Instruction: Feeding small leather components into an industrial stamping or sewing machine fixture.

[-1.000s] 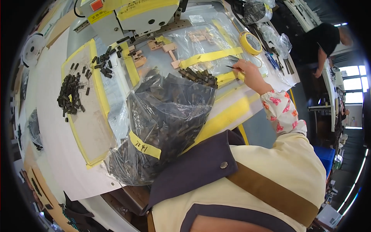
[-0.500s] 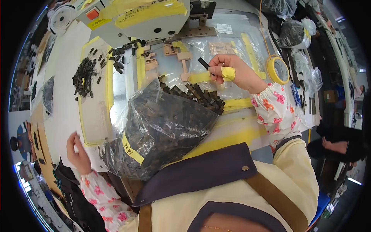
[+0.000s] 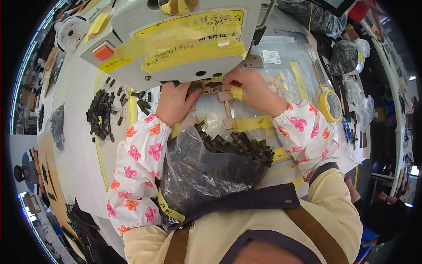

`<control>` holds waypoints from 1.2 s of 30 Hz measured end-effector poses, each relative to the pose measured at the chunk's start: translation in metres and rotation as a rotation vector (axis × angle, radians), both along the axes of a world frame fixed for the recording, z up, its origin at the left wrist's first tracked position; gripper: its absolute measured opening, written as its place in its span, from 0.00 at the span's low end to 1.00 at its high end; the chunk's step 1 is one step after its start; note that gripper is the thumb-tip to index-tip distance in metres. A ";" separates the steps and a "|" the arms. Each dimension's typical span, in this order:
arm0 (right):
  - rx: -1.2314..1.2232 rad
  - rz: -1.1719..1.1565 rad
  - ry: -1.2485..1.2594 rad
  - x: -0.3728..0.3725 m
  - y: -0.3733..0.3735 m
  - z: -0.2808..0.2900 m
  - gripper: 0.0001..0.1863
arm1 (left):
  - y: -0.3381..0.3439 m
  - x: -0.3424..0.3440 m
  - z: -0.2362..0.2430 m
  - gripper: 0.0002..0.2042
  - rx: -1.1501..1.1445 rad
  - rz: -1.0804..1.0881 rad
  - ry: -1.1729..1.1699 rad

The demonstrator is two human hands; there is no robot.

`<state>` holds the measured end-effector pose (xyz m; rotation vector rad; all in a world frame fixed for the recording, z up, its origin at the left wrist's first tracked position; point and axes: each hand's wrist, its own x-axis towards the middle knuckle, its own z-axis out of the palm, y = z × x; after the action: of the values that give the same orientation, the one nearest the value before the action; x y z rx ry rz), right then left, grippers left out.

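Note:
My left hand is closed at the edge of a wooden fixture under a grey machine head, its fingertips partly hidden; what it holds cannot be made out. My right hand, with yellow tape on it, pinches something too small to name at the fixture's right side. Light wooden blocks run down from there. Below my hands lies a clear plastic bag of many dark small pieces, some spilling out.
A pile of small black parts lies on the left board, near a white round device. A yellow tape roll and plastic bags sit at right. Other people are at the far left and right.
My left hand has come up from the lower left to the fixture. My right hand has moved forward to it; the black strip it held is no longer distinguishable.

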<state>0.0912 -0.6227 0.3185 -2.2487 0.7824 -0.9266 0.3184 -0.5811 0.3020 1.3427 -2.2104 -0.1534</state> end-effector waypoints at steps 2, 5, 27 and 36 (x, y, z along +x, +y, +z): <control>-0.025 0.025 0.014 -0.002 -0.006 -0.006 0.05 | -0.006 0.001 -0.009 0.12 -0.014 -0.005 0.117; -0.039 0.043 0.057 -0.009 -0.005 -0.006 0.06 | -0.006 -0.005 -0.021 0.12 -0.030 0.012 0.076; -0.016 0.122 0.146 -0.014 -0.022 0.002 0.05 | 0.003 -0.001 -0.001 0.07 0.065 0.062 0.122; -0.073 0.084 0.145 -0.010 -0.019 -0.004 0.06 | 0.001 -0.008 0.006 0.17 -0.117 -0.084 -0.203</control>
<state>0.0815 -0.6418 0.3146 -2.4141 0.7216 -0.7707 0.3108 -0.5806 0.3084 1.2495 -2.4045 0.0840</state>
